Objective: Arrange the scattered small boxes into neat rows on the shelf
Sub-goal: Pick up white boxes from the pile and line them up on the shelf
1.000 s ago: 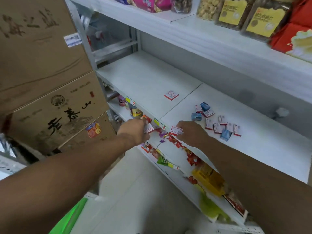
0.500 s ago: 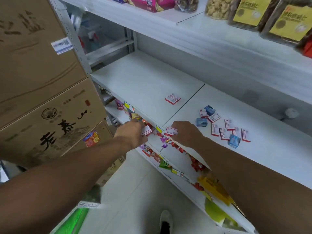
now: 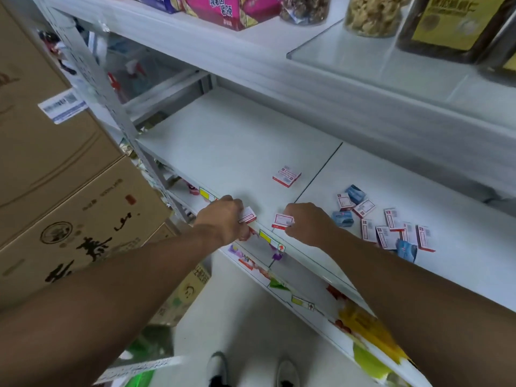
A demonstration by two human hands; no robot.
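On the white middle shelf (image 3: 240, 146) lie small red-and-white and blue boxes. My left hand (image 3: 223, 216) grips one red-and-white box (image 3: 248, 215) at the shelf's front edge. My right hand (image 3: 308, 223) grips another red-and-white box (image 3: 282, 221) just to the right of it. One red-and-white box (image 3: 287, 176) lies alone further back near the shelf seam. A scattered cluster of several boxes (image 3: 386, 222), red-and-white and blue, lies to the right of my right hand.
Stacked cardboard cartons (image 3: 55, 174) stand close on the left beside the metal upright (image 3: 111, 107). The upper shelf (image 3: 307, 60) carries jars and packets overhead. A lower shelf (image 3: 307, 291) holds colourful packets. My shoes (image 3: 220, 370) show on the white floor.
Both hands have lifted from just below the shelf's front edge onto it, each still holding its box. The camera has tilted downward and moved closer.
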